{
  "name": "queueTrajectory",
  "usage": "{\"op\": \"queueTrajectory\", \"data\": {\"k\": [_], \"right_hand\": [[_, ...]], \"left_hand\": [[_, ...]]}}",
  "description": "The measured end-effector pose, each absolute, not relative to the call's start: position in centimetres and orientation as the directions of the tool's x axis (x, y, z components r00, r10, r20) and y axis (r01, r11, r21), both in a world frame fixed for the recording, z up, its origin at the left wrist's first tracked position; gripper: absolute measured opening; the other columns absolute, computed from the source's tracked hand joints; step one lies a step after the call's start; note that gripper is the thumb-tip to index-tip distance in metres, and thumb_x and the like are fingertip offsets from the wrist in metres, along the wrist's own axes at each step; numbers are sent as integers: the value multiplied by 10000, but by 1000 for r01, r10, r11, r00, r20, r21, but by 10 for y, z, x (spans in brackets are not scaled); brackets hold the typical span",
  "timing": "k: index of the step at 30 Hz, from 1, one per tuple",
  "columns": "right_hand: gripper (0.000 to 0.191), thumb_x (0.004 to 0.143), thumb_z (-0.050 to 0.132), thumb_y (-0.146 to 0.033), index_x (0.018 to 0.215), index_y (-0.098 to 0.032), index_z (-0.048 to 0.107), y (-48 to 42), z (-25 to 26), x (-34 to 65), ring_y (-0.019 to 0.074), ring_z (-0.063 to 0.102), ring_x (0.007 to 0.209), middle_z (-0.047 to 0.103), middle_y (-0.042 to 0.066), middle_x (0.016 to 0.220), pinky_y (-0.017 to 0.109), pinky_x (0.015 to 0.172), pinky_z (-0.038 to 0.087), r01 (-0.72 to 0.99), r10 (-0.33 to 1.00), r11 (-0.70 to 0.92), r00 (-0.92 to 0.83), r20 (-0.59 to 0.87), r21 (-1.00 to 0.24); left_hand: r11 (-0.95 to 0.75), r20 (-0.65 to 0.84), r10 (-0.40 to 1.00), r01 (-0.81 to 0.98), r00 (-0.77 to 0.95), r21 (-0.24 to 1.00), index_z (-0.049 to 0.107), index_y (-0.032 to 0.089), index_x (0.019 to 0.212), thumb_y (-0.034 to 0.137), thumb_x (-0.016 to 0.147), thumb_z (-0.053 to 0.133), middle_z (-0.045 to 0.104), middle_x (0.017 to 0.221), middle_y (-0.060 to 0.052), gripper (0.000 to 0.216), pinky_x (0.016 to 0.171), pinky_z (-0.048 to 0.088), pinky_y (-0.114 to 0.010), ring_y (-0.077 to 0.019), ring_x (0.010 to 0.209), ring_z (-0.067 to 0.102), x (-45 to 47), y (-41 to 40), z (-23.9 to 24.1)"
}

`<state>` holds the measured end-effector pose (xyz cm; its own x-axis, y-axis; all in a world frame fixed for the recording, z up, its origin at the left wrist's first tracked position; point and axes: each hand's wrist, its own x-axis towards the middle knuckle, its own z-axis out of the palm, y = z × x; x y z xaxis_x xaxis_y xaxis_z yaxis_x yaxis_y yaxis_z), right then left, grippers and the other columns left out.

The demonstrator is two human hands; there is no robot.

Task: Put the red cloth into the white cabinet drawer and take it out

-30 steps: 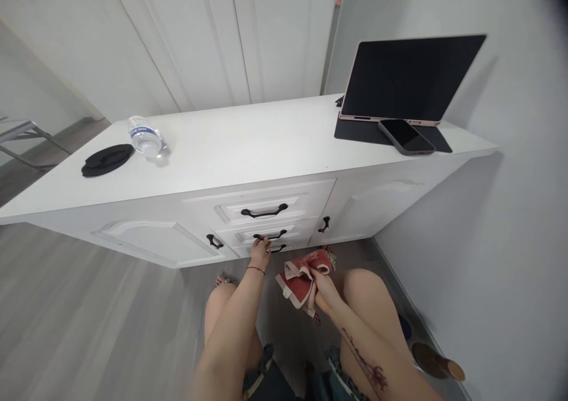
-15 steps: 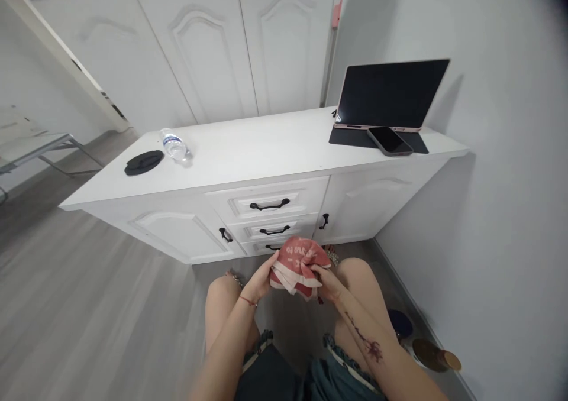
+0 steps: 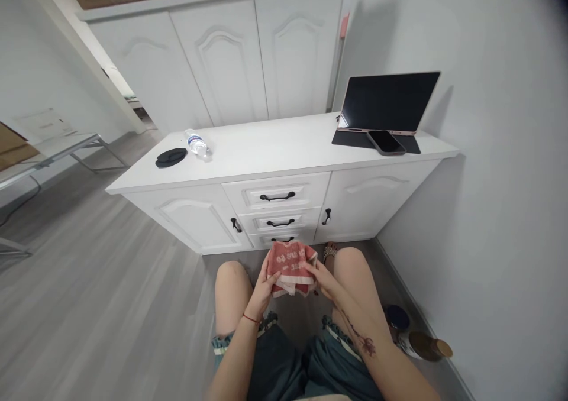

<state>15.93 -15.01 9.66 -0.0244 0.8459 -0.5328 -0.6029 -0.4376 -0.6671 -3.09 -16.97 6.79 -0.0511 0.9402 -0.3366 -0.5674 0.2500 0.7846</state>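
The red cloth (image 3: 290, 265) carries pale lettering across its upper face, but the characters are too small and blurred to read. The water bottle (image 3: 196, 143) has a blue label, likewise illegible. No other writing shows.

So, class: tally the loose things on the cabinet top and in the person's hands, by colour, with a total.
Black: 3 - tablet, phone, disc
Clear: 1 - bottle
Red: 1 - cloth, held by left hand and right hand
Total: 5
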Motion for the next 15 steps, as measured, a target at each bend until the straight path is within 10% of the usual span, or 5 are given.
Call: {"op": "queueTrajectory", "data": {"k": [15], "right_hand": [[334, 947, 663, -381, 1195, -157, 654, -148, 69, 158, 207, 670, 986, 672, 74, 1195, 391, 828, 592, -311, 884, -460, -68, -463, -832]], "left_hand": [[271, -332, 943, -534, -20, 801, 750, 180, 869, 514, 712, 840, 753, 904, -52, 380, 895, 499, -334, -221, 903, 671, -40, -166, 47]]}}
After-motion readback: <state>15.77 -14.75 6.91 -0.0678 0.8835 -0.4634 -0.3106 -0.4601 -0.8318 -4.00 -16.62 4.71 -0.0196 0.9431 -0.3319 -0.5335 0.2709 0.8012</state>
